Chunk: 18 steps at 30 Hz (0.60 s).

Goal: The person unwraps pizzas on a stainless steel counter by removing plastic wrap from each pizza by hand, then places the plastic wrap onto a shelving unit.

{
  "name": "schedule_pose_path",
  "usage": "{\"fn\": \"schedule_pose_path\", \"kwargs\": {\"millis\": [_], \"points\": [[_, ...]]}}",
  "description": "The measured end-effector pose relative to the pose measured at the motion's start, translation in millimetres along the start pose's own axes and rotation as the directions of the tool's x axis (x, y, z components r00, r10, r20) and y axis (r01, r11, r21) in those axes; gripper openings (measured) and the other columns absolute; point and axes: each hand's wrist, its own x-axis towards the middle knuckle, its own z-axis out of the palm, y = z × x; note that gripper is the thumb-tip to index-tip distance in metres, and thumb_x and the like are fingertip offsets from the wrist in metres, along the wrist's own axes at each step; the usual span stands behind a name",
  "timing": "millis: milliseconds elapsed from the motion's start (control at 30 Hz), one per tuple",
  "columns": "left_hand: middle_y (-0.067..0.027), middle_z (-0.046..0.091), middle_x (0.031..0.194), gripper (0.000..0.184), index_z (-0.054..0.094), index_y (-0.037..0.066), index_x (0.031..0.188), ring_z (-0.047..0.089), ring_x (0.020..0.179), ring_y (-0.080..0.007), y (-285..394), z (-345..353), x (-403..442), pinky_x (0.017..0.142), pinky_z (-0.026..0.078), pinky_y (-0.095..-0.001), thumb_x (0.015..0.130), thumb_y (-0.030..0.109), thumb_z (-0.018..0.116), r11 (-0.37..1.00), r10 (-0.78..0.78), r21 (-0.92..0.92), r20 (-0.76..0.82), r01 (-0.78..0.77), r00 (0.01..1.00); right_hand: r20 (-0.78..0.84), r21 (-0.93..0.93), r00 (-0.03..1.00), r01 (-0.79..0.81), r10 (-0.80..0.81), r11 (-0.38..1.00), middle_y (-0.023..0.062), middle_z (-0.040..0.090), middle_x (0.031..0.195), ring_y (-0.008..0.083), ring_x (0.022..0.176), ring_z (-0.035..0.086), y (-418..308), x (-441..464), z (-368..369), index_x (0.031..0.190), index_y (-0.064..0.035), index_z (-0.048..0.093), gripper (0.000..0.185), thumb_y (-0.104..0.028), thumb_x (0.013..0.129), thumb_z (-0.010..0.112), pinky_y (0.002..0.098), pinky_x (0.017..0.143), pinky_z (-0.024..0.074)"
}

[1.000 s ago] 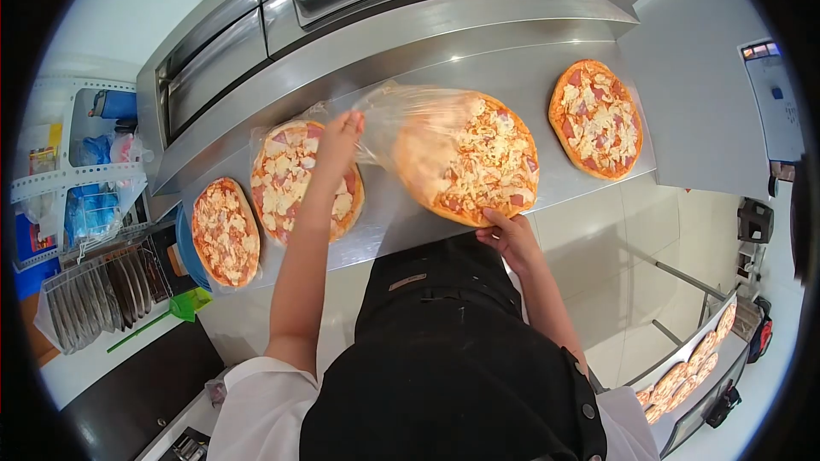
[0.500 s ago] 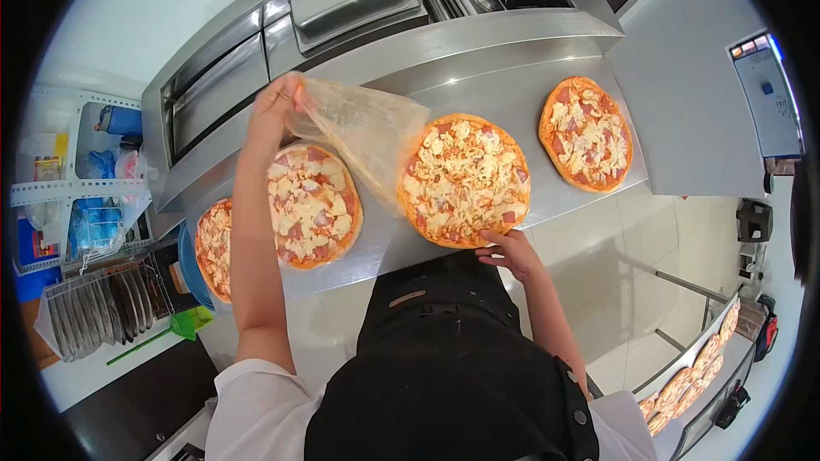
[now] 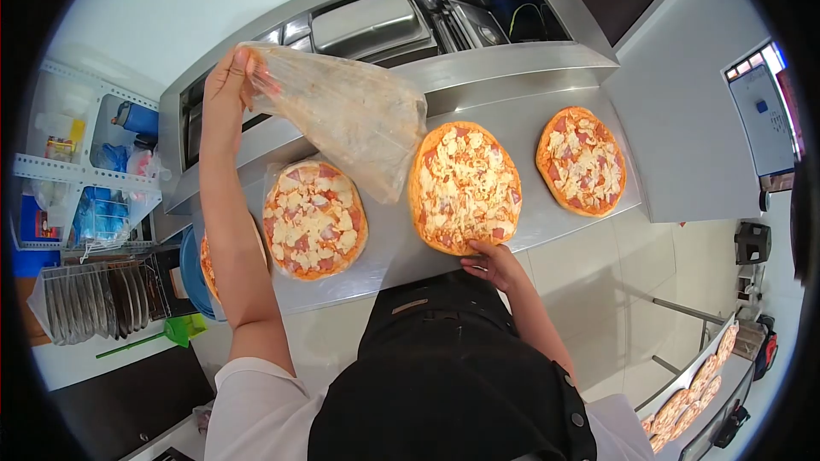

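Pinched in my left hand [image 3: 229, 78] is the corner of a clear plastic bag [image 3: 350, 111], held up over the counter's back edge and hanging toward the middle pizza. My right hand [image 3: 495, 266] grips the near rim of that pizza [image 3: 467, 188], thumb at the top edge and fingers below. The bag's loose end is beside the pizza's left rim; whether they touch I cannot tell. Another pizza [image 3: 314, 220], seemingly in clear plastic, lies to the left. My left forearm partly hides a further pizza [image 3: 207, 269]. One more pizza [image 3: 582, 160] lies at the right.
All this is on a steel counter [image 3: 393, 260], with metal pans [image 3: 369, 24] in the recessed unit behind. Shelves [image 3: 85, 172] and a rack of round trays [image 3: 94, 299] stand left. At lower right, several pizzas [image 3: 692, 393] lie on another table.
My left hand has moved up and left, drawing the bag off the middle pizza's left side and spreading it out. My right hand keeps its grip on the pizza's near rim.
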Motion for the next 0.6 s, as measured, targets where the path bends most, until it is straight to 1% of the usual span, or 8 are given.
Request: {"fn": "schedule_pose_path", "kwargs": {"millis": [133,300,367,400,467,533,567,600], "points": [[0.0011,0.055,0.079,0.024,0.056,0.007,0.096,0.049,0.068,-0.0048,15.9,0.8,6.5,0.062,0.042,-0.0184,0.094,0.029,0.047,0.991,0.079,-0.113,0.023,-0.076,0.997,-0.013,-0.110,1.000,0.022,-0.024,0.994,0.0162,0.060,0.088,0.0262,0.079,0.064,-4.2,-10.8,-23.0,0.102,0.0019,0.054,0.030,-0.016,0.081,0.065,0.0337,0.068,0.0541],[0.0014,0.055,0.078,0.022,0.056,0.008,0.094,0.050,0.067,-0.0054,52.7,29.7,8.3,0.063,0.043,-0.0183,0.094,0.028,0.047,0.998,0.034,-0.062,0.002,-0.034,0.999,-0.054,-0.276,0.998,0.020,-0.036,0.961,0.0173,0.062,0.091,0.0253,0.086,0.063,-4.9,-6.0,-28.0,0.107,0.0019,0.054,0.037,-0.021,0.080,0.066,0.0318,0.071,0.0527],[0.0010,0.054,0.076,0.021,0.055,0.008,0.093,0.050,0.064,-0.0060,56.7,39.9,9.3,0.060,0.043,-0.0185,0.094,0.028,0.047,0.998,0.040,-0.055,0.094,-0.034,0.995,0.087,-0.428,0.995,0.003,0.038,0.904,0.0142,0.063,0.092,0.0235,0.085,0.063,-15.4,-12.5,-40.0,0.103,0.0027,0.056,0.034,-0.022,0.081,0.065,0.0297,0.073,0.0526],[0.0006,0.053,0.074,0.021,0.055,0.008,0.093,0.050,0.062,-0.0066,58.7,45.3,10.2,0.058,0.043,-0.0187,0.094,0.028,0.047,0.998,0.042,-0.052,0.187,-0.033,0.981,0.186,-0.562,0.974,-0.002,0.129,0.827,0.0110,0.064,0.094,0.0184,0.082,0.062,-29.9,-23.3,-46.8,0.104,0.0018,0.057,0.038,-0.026,0.080,0.066,0.0264,0.074,0.0512],[-0.0001,0.052,0.070,0.021,0.053,0.008,0.091,0.050,0.056,-0.0079,66.8,54.1,12.8,0.053,0.044,-0.0191,0.094,0.028,0.047,0.998,0.052,-0.039,0.354,-0.041,0.934,0.036,-0.845,0.983,-0.067,0.182,0.531,0.0101,0.065,0.089,0.0149,0.078,0.062,-70.5,-53.4,-58.9,0.100,0.0004,0.061,0.043,-0.034,0.075,0.070,0.0240,0.069,0.0501],[-0.0006,0.050,0.065,0.021,0.050,0.008,0.084,0.049,0.053,-0.0091,83.1,70.0,11.5,0.049,0.044,-0.0207,0.094,0.027,0.046,1.000,0.003,0.011,0.573,-0.012,0.820,0.007,-0.912,0.996,-0.028,0.085,0.410,0.0073,0.064,0.081,0.0124,0.074,0.059,-107.9,-82.1,-26.0,0.100,0.0005,0.062,0.044,-0.034,0.074,0.071,0.0224,0.066,0.0484],[-0.0006,0.050,0.065,0.021,0.050,0.008,0.084,0.049,0.053,-0.0091,89.8,78.5,12.7,0.049,0.044,-0.0207,0.094,0.027,0.046,1.000,0.010,0.013,0.568,-0.022,0.823,0.096,-0.915,0.974,0.167,-0.203,0.367,0.0065,0.064,0.084,0.0130,0.076,0.059,-159.4,-100.8,-9.1,0.104,-0.0014,0.061,0.039,-0.030,0.077,0.066,0.0232,0.068,0.0479],[0.0003,0.051,0.065,0.021,0.052,0.009,0.084,0.049,0.054,-0.0078,95.5,88.3,14.2,0.053,0.043,-0.0196,0.094,0.027,0.047,0.999,-0.017,-0.024,0.703,0.047,0.711,0.183,-0.900,0.863,0.340,-0.470,0.274,0.0056,0.064,0.087,0.0135,0.078,0.059,-203.7,-116.4,17.9,0.107,-0.0034,0.060,0.035,-0.026,0.081,0.062,0.0240,0.070,0.0474]]}}
